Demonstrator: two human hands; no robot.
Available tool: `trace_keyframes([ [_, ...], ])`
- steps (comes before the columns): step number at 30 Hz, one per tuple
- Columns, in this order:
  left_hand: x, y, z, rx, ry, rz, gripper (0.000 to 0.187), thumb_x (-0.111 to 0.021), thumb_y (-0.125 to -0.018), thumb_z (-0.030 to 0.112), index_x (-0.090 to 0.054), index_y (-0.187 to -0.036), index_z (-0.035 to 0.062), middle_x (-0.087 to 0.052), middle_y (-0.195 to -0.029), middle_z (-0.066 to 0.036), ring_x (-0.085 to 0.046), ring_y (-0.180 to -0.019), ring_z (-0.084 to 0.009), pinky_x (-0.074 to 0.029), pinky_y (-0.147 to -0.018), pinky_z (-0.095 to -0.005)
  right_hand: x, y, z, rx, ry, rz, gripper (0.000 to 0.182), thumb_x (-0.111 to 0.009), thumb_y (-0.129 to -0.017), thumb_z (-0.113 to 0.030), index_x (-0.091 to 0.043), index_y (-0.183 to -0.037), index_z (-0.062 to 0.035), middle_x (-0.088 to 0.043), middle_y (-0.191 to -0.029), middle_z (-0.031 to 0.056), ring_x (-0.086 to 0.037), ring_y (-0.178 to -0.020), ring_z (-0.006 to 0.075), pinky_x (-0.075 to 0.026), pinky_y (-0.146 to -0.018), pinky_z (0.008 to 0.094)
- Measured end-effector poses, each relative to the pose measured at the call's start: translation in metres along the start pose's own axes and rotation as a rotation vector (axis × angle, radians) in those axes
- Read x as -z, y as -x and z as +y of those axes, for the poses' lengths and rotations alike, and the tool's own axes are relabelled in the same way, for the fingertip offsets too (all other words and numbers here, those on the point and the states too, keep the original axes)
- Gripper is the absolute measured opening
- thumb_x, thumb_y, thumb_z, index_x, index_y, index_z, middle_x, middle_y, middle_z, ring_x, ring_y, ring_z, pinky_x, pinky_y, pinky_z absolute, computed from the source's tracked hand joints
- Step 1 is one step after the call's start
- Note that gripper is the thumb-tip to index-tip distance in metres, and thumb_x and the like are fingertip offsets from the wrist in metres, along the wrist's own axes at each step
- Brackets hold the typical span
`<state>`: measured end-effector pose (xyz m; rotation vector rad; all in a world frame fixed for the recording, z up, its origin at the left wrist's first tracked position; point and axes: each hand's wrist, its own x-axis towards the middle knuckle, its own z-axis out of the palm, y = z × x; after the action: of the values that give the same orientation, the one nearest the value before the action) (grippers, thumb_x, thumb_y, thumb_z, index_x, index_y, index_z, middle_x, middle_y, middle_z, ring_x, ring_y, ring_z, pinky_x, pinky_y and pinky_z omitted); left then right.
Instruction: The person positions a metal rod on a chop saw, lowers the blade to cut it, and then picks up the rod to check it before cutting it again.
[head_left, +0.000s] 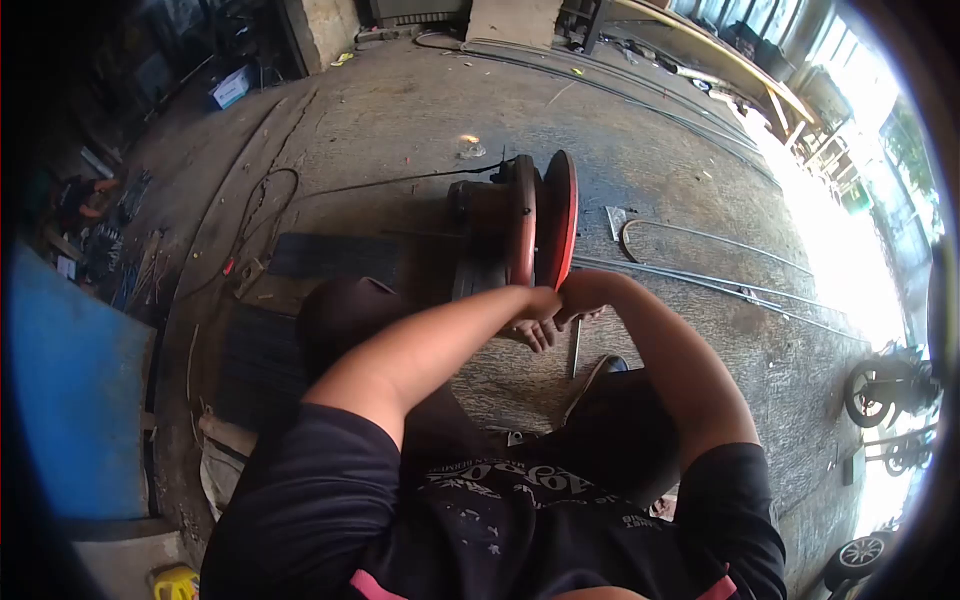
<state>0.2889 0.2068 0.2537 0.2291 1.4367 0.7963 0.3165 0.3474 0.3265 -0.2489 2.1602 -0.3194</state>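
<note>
A machine with a dark cylindrical body (478, 205) and a large red-rimmed wheel (571, 215) stands on the floor before me. My left hand (540, 322) is just below the wheel's near edge, fingers curled downward. Close beside it, my right hand (585, 300) bends inward at the wrist with its fingers closed. A thin metal rod (575, 352) points down toward me from between the hands, its upper end hidden at the right fingers. What the left fingers grip, if anything, I cannot tell.
Long thin rods (700, 282) and a bent rod (680, 228) lie on the floor to the right. A cable (390, 184) trails left from the machine. A blue panel (75, 390) stands at left, and a wheeled item (880, 392) at right. Another person's arm (98, 190) shows far left.
</note>
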Motion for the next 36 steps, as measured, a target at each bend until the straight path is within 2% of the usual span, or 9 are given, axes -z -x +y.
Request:
trace_keyframes([
  [2, 0.003, 0.017, 0.017, 0.006, -0.009, -0.031, 0.047, -0.038, -0.097, 0.035, -0.055, -0.113, -0.0057, -0.06, -0.114, -0.026, -0.061, -0.105, -0.0342, -0.054, -0.087, -0.0507, 0.003, 0.016, 0.005, 0.081, -0.025, 0.225, 0.031, -0.07, -0.08, -0.037, -0.071, -0.091, -0.0084, -0.067, -0.068, 0.0061, -0.064, -0.059, 0.0183, -0.053, -0.052, 0.0332],
  [6, 0.022, 0.084, 0.037, -0.731, -0.629, 0.942, 0.033, -0.063, -0.085, 0.031, -0.061, -0.098, 0.0, -0.068, -0.088, -0.015, -0.068, -0.078, -0.0277, -0.053, -0.073, -0.0372, 0.014, 0.017, 0.007, 0.047, -0.284, 0.662, 0.037, -0.064, -0.086, -0.039, -0.067, -0.1, -0.0044, -0.069, -0.074, 0.012, -0.069, -0.066, 0.0266, -0.055, -0.066, 0.0375],
  [7, 0.029, 0.094, 0.034, -0.765, -0.429, 1.099, 0.035, -0.064, -0.084, 0.033, -0.061, -0.097, 0.0009, -0.067, -0.088, -0.018, -0.067, -0.081, -0.0293, -0.052, -0.075, -0.0382, 0.015, 0.016, 0.009, 0.169, -0.147, 0.989, 0.045, -0.065, -0.086, -0.04, -0.061, -0.115, -0.0058, -0.069, -0.079, 0.0171, -0.069, -0.076, 0.0319, -0.054, -0.073, 0.0421],
  [9, 0.05, 0.096, 0.024, -0.667, -0.303, 1.23, 0.052, -0.066, -0.082, 0.044, -0.06, -0.103, -0.0029, -0.066, -0.1, -0.022, -0.066, -0.094, -0.03, -0.05, -0.08, -0.0368, 0.03, 0.045, -0.015, -0.012, -0.363, 0.979, 0.061, -0.065, -0.084, -0.042, -0.048, -0.132, -0.0073, -0.066, -0.096, 0.024, -0.065, -0.098, 0.0349, -0.05, -0.085, 0.0443],
  [14, 0.05, 0.061, 0.013, -0.461, -0.02, 0.958, 0.081, -0.063, -0.081, 0.058, -0.052, -0.121, -0.0119, -0.059, -0.116, -0.03, -0.061, -0.106, -0.0329, -0.047, -0.089, -0.0397, 0.015, -0.024, 0.02, -0.066, -0.228, 1.242, 0.062, -0.061, -0.087, -0.04, -0.041, -0.135, -0.0058, -0.057, -0.115, 0.0288, -0.054, -0.115, 0.0387, -0.045, -0.094, 0.0447],
  [24, 0.073, 0.049, 0.079, -0.512, 0.283, 0.997, 0.046, -0.067, -0.071, 0.03, -0.065, -0.096, -0.0096, -0.067, -0.098, -0.026, -0.066, -0.091, -0.0329, -0.05, -0.079, -0.0394, 0.075, -0.018, 0.022, 0.068, 0.013, 1.378, 0.041, -0.046, -0.093, -0.035, -0.052, -0.122, -0.0066, -0.057, -0.117, 0.0243, -0.061, -0.099, 0.0436, -0.05, -0.086, 0.0503],
  [28, 0.13, 0.058, 0.146, -0.539, 0.397, 0.814, 0.034, -0.063, -0.073, 0.024, -0.061, -0.094, -0.0026, -0.065, -0.084, -0.017, -0.066, -0.077, -0.0307, -0.052, -0.074, -0.0462, 0.183, -0.022, 0.025, -0.22, -0.395, 0.988, 0.041, -0.047, -0.091, -0.034, -0.066, -0.108, -0.0012, -0.065, -0.105, 0.0265, -0.064, -0.099, 0.0406, -0.051, -0.088, 0.0456],
  [31, 0.136, 0.095, 0.187, -0.538, 0.467, 0.704, 0.028, -0.061, -0.075, 0.024, -0.059, -0.091, 0.0016, -0.064, -0.081, -0.014, -0.066, -0.071, -0.0289, -0.052, -0.07, -0.0511, 0.244, -0.067, 0.052, -0.157, -0.136, 0.828, 0.041, -0.047, -0.089, -0.033, -0.069, -0.102, -0.0013, -0.067, -0.104, 0.0239, -0.067, -0.097, 0.0355, -0.052, -0.084, 0.0437],
  [36, 0.147, 0.1, 0.201, -0.468, 0.407, 0.711, 0.026, -0.06, -0.077, 0.026, -0.059, -0.091, 0.004, -0.064, -0.081, -0.013, -0.066, -0.069, -0.028, -0.051, -0.068, -0.0542, 0.272, -0.078, 0.042, -0.225, -0.325, 0.83, 0.035, -0.051, -0.083, -0.025, -0.07, -0.104, -0.0036, -0.067, -0.109, 0.0196, -0.067, -0.096, 0.0328, -0.053, -0.082, 0.0428],
])
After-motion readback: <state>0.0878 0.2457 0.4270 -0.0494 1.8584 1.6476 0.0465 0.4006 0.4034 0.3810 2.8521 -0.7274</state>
